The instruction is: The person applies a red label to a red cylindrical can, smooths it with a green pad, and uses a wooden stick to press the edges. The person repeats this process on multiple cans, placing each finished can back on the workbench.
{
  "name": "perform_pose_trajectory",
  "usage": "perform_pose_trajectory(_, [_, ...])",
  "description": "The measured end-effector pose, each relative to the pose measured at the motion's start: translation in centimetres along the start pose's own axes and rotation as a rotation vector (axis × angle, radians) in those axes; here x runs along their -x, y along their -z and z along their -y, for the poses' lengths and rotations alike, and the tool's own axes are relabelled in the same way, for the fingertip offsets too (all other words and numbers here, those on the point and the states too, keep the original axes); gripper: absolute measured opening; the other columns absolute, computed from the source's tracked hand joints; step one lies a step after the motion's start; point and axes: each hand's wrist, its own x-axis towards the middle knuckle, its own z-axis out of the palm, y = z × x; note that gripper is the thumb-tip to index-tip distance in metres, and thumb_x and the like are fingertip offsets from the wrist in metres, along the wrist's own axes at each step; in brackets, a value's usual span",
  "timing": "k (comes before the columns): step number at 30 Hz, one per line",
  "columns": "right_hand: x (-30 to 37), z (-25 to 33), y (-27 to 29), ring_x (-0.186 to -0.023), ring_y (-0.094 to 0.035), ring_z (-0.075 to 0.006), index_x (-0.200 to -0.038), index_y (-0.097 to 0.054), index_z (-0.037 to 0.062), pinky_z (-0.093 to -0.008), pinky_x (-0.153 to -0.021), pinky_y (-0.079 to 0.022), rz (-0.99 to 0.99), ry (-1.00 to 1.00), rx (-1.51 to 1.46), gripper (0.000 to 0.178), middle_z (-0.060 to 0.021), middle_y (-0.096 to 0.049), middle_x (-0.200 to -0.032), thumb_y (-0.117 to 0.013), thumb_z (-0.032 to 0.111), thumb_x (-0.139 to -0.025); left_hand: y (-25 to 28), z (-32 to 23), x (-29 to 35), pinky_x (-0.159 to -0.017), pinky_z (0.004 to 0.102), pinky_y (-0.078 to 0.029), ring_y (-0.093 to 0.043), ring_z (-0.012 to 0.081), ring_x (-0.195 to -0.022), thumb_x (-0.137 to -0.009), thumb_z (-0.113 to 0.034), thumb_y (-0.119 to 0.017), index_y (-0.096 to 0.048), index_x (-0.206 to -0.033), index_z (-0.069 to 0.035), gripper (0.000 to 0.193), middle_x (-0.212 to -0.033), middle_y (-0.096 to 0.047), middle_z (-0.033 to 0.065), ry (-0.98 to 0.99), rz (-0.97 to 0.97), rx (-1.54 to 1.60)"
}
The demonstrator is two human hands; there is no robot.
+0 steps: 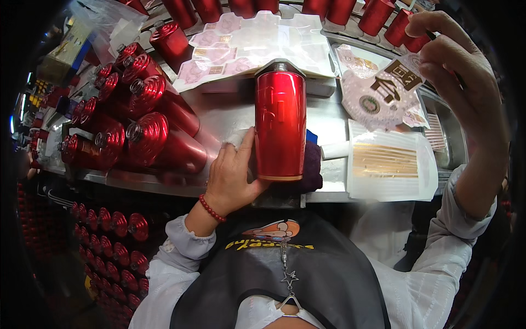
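Red bottle (pixel 281 129) sits mid-view, against a dark purple cloth (pixel 314 164) at its 5 o'clock; I'd guess the cloth pads the shiny surface. On my feed the left hand (pixel 227 170) is half-closed on its side at 8 o'clock, thumb near the gold-rimmed end, presumably to steady it with the raised emblem facing up. Right hand (pixel 475 96), between 2 and 3 o'clock, is raised and curled; something dark and slim shows between the fingers, but I can't tell if it's gripped. Just beside those fingers, a pink label sheet (pixel 378 93), likely there for quick reach. Gold-strip sheet (pixel 392 164) at 4 o'clock, white-and-pink sheet (pixel 298 46) at 12. More red bottles (pixel 148 140) lean clustered at 9, probably parked off the working spot.
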Motion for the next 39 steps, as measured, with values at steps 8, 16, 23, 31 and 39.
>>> perform_pose_trajectory(8, [-4.3,3.4,-4.2,-0.096,-0.061,-0.0236,-0.094,-0.058,0.0016,-0.0349,-0.083,-0.05,0.023,0.205,-0.231,0.011,-0.0132,-0.06,-0.114,-0.065,0.009,-0.099,1.5,-1.8,-0.3,-0.082,0.0439,-0.053,-0.062,0.038,-0.097,-0.071,-0.035,-0.089,-0.052,-0.145,0.002,0.091,-0.113,-0.06,0.021,-0.036,-0.067,-0.037])
perform_pose_trajectory(16, [-5.3,1.6,-17.9,-0.095,-0.062,-0.0281,-0.093,-0.062,0.0038,-0.0395,-0.081,-0.052,-0.139,-0.031,-0.311,0.019,-0.0102,-0.061,-0.103,-0.067,0.021,-0.099,-0.7,-0.3,-0.7,-0.066,0.0419,-0.051,-0.061,0.033,-0.073,-0.07,-0.038,-0.09,-0.047,-0.15,0.001,0.098,-0.088,-0.061,0.0197,-0.141,-0.207,0.144])
perform_pose_trajectory(23, [-6.1,1.2,-19.4,-0.098,-0.062,-0.0302,-0.095,-0.061,0.0031,-0.039,-0.084,-0.052,-0.248,-0.024,-0.309,0.017,-0.0123,-0.061,-0.103,-0.067,0.019,-0.099,-0.8,-0.4,-0.3,-0.07,0.0419,-0.052,-0.062,0.0334,-0.077,-0.073,-0.041,-0.089,-0.045,-0.15,0.002,0.099,-0.097,-0.065,0.0219,-0.09,-0.175,0.156])
perform_pose_trajectory(31, [-2.3,4.7,-20.0,-0.108,-0.059,-0.0346,-0.131,-0.064,0.0078,-0.0432,-0.093,-0.052,-0.525,-0.194,-0.35,0.041,-0.0155,-0.06,-0.119,-0.073,0.015,-0.092,1.6,0.6,-1.5,-0.082,0.0335,-0.049,-0.056,0.0231,-0.093,-0.097,-0.05,-0.066,-0.05,-0.15,0.0,0.075,-0.14,-0.052,0.0194,-0.013,-0.061,0.589])
perform_pose_trajectory(39, [2.3,8.3,-23.4,-0.115,-0.054,-0.0287,-0.153,-0.05,0.0141,-0.043,-0.101,-0.051,-0.289,-0.276,-0.637,0.069,-0.0184,-0.035,-0.155,-0.072,0.041,-0.093,1.7,-0.2,-4.2,-0.092,0.037,-0.05,-0.056,0.0276,-0.105,-0.091,-0.04,-0.075,-0.059,-0.146,-0.012,0.064,-0.146,-0.043,0.0202,-0.129,-0.014,0.337])
